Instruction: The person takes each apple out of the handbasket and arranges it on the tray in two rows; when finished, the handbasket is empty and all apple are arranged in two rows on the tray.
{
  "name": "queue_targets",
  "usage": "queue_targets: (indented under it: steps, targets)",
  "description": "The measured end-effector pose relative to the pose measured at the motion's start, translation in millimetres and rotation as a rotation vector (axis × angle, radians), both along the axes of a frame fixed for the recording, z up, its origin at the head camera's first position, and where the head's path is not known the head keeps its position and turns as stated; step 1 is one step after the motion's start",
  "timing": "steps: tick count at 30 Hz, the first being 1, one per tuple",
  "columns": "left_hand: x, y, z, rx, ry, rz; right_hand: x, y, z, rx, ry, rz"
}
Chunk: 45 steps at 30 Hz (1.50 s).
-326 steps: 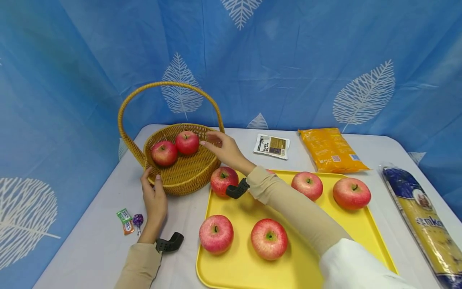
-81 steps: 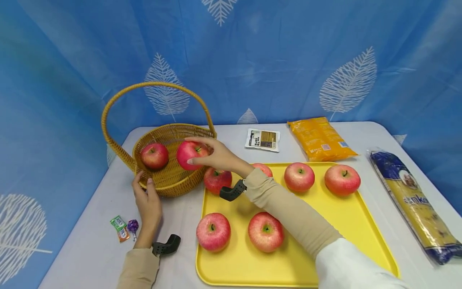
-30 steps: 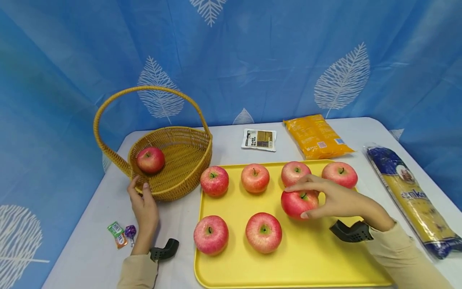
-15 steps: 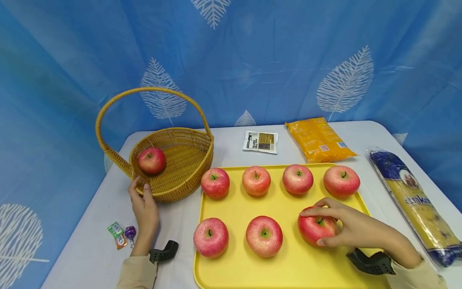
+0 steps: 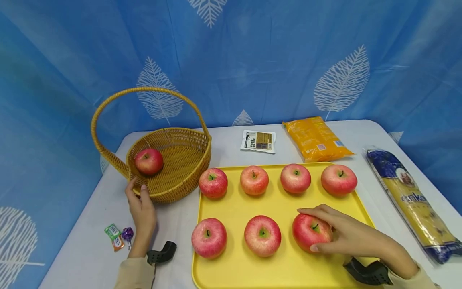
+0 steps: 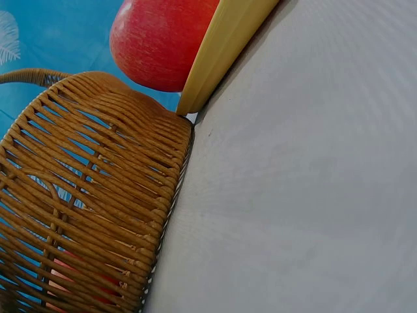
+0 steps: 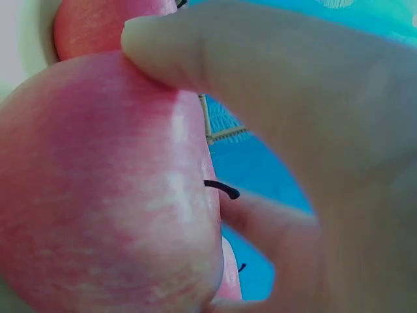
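My left hand (image 5: 142, 210) holds the near left rim of a wicker basket (image 5: 180, 186), thumb and fingertips at its edge. One red apple (image 5: 148, 161) lies in the basket's left side. In the left wrist view the basket's woven wall (image 6: 98, 189) fills the left part. On the yellow tray (image 5: 231, 273), my right hand (image 5: 350, 233) grips a red apple (image 5: 311, 233) at the right end of the front row, thumb on its near side. In the right wrist view this apple (image 7: 111, 189) shows its dark stem under the curved thumb and fingers.
Several other apples sit on the tray in two rows, among them a front middle apple (image 5: 262, 236). Behind lie a small white packet (image 5: 258, 141) and an orange bag (image 5: 317, 139). A long blue-yellow package (image 5: 411, 200) is at right. Candies (image 5: 114, 237) and a lollipop (image 5: 127, 233) lie at left.
The right hand has taken one of the two apples from the basket and brought it right, down onto the tray's front row. The left hand has stayed at the basket rim.
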<state>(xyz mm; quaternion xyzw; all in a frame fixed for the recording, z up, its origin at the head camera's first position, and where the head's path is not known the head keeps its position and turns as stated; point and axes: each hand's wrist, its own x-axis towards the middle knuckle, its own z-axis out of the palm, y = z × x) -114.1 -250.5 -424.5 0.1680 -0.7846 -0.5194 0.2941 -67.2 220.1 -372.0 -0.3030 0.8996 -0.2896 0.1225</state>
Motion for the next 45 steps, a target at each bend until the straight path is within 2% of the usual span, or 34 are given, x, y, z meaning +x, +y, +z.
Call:
queue_targets:
  steps: [5,7,21,27,31,34,39,45]
  targets:
    - [-0.3,-1,1.5,-0.011,0.009,0.0,-0.3,2,0.3,-0.025,-0.237,-0.017]
    - [-0.4,-1,1.9,-0.012,0.009,0.0,-0.2,3,-0.4,-0.049,-0.29,-0.014]
    - [-0.4,0,1.6,-0.029,0.008,-0.007,0.8,10,-4.9,-0.135,-0.411,0.014]
    - [-0.2,0,1.6,-0.026,-0.001,-0.007,0.9,17,-6.0,-0.123,-0.372,-0.009]
    - [0.4,0,1.3,-0.022,-0.01,-0.005,-1.6,24,-5.4,-0.106,-0.408,-0.037]
    - [1.0,1,1.1,-0.02,-0.013,-0.006,-3.4,28,-3.5,-0.082,-0.392,-0.062]
    - [1.4,1,1.2,-0.02,-0.009,-0.011,-7.7,29,5.3,-0.07,-0.263,-0.104]
    - [1.0,1,1.2,-0.024,-0.01,-0.008,-14.3,23,20.6,-0.156,0.008,-0.177]
